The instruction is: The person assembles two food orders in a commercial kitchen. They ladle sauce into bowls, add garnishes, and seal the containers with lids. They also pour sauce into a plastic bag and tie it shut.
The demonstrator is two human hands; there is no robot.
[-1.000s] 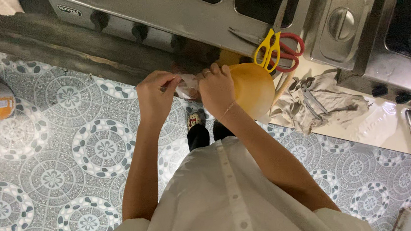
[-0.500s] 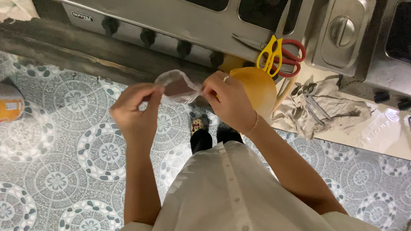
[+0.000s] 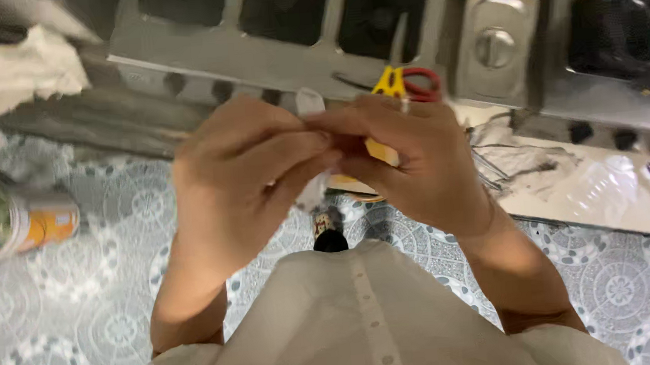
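Now both hands have closed together, left hand (image 3: 243,177) and right hand (image 3: 408,160) pinching the thin translucent plastic piece (image 3: 308,103) that was stretched between them. Yellow-and-red scissors (image 3: 402,84) lie just beyond the right hand.

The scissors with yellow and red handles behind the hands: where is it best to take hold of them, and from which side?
Probably at the handle loops of the scissors, coming from the right: the red loop shows clear there, while the right hand covers the lower part and the blades point left.
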